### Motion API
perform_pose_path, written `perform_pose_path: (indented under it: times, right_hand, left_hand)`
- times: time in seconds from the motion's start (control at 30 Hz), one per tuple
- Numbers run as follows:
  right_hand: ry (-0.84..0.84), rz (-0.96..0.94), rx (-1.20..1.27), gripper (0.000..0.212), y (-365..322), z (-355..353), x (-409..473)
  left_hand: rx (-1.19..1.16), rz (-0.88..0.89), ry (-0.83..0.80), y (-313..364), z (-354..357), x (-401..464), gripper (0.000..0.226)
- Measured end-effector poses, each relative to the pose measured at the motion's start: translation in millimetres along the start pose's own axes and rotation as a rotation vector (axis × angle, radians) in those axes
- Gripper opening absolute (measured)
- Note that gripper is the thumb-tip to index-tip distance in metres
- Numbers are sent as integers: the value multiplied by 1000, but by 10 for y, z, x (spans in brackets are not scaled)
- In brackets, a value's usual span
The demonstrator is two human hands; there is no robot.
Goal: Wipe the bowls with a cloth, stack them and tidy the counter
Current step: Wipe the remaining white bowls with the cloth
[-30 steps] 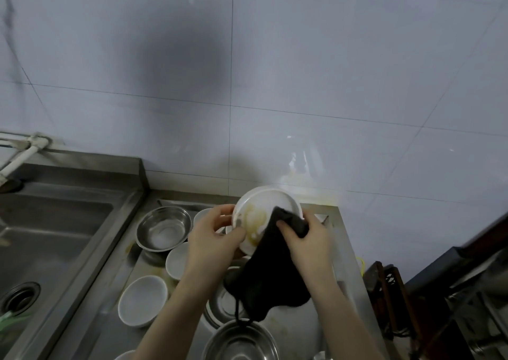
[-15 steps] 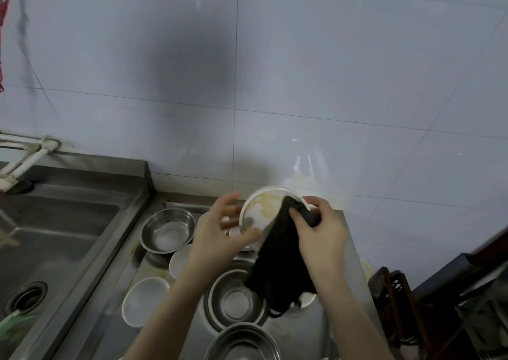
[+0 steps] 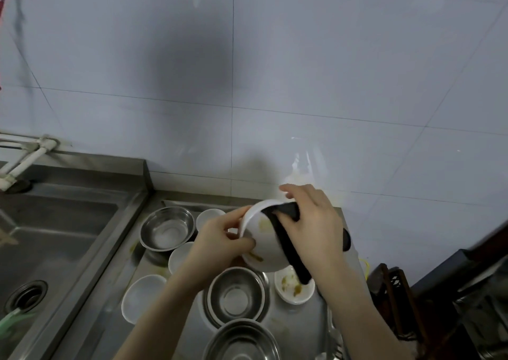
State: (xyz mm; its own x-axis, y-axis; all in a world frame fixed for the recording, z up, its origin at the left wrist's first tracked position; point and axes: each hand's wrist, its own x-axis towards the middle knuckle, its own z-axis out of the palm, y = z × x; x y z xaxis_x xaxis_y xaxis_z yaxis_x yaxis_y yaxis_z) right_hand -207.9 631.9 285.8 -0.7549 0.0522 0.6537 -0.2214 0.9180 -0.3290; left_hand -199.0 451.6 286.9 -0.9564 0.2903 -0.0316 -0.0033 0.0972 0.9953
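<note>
Lower centre of frame, our left hand [image 3: 220, 238] grip curled round a soiled white bowl [image 3: 261, 238], right hand [image 3: 310, 222] grip pressing a black cloth [image 3: 286, 238] inside it, above the table [image 3: 302, 329].

Pretty cramped under the fingers [image 3: 286, 187]: steel bowls [image 3: 236, 295] and small white bowls [image 3: 143, 297] crowd the surface [image 3: 297, 329] right below. Open air above and toward the wall [image 3: 302, 84]; the sink [image 3: 55, 236] off to the left is roomy.
</note>
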Motion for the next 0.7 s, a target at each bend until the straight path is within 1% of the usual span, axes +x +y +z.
perform_pose_path:
  times: [0.03,0.07,0.13,0.17,0.2,0.23,0.27,0.3,0.33,0.37,0.4,0.43,0.47,0.5,0.53,0.6,0.63,0.67,0.7]
  right_hand:
    - [13,161,113,36,23,15,-11]
    - [6,351,280,33,46,56,-53]
    - [-88,704,668,23,59,197,-221]
    - [-123,817,780,21,47,262,-318]
    - [-145,865,800,21,27,300,-383]
    - [-147,851,759,22,12,299,-396]
    - [-122,793,668,24,13,278,-373]
    - [-82,685,557,25,23,238,-332]
    - [-41,518,441,24,29,176,-265]
    - [-26,303,310,24,29,127,-194]
    - [-35,74,161,25,14,97,-145]
    - [-47,-110,35,26,16,96,-126]
    - [-44,-205,-25,26,33,103,-114]
    - [-22,-195,-18,26,45,107,-110]
    - [12,-105,35,24,64,105,-117]
    - [86,194,234,22,111,92,-162]
    - [88,366,348,22,131,101,-196]
    - [49,528,455,21,149,132,-238]
    - [0,640,526,19,159,161,-290]
  left_hand:
    - [-82,-6,60,-7,17,-7,60]
    - [-156,-14,120,-16,41,-10,59]
    - [-230,-23,192,-54,97,-4,57]
    - [-229,-21,202,-69,120,-4,56]
    - [-214,-18,202,-80,122,-6,55]
    - [-193,-22,191,-79,101,-12,56]
    - [-168,-31,161,-72,59,-17,57]
    - [-124,-41,109,-55,10,-20,59]
    - [-43,-42,40,-36,-38,-19,60]
    - [73,-39,-34,-7,-71,-10,60]
    - [193,-40,-102,25,-83,0,58]
    - [281,-44,-149,54,-82,9,57]
    - [315,-46,-168,71,-75,22,57]
    - [298,-47,-161,72,-68,30,57]
    - [237,-50,-132,64,-63,30,57]
    - [53,-61,-33,33,-45,19,58]
    - [-25,-66,15,17,-31,12,59]
    - [-76,-75,51,-8,-16,9,59]
    - [-104,-87,67,-25,4,-1,59]
